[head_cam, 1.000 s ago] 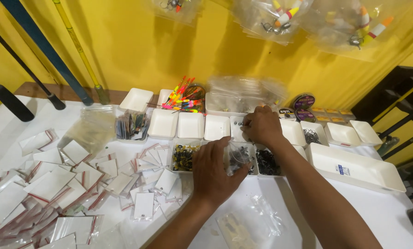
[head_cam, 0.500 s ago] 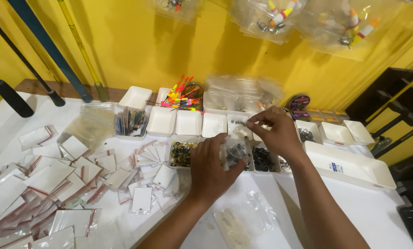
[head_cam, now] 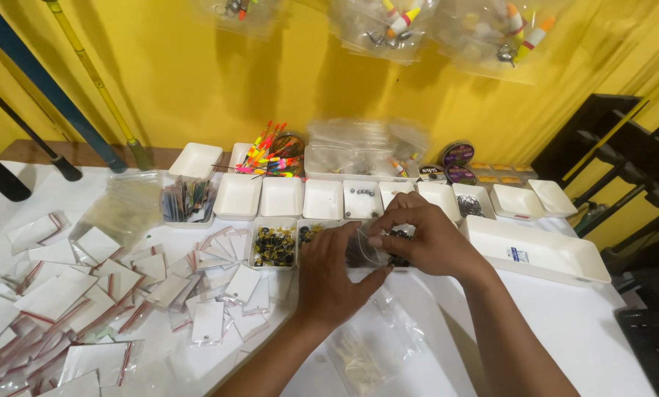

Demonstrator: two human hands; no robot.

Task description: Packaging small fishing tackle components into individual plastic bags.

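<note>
Both our hands meet over the white table (head_cam: 601,331): our left hand (head_cam: 333,276) grips a small clear plastic bag (head_cam: 366,250), and our right hand (head_cam: 425,235) pinches at its mouth, above small white trays (head_cam: 322,198).

Head view, looking down, near table (head_cam: 609,331)

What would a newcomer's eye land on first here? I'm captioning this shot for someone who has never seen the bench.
First the bright yellow wall behind the white table. Then the two hands at centre: the left hand and right hand meet over a small clear bag above a row of white trays. To the left lies a spread of small red-striped zip bags, and neon fishing floats stand out at the back.
</note>
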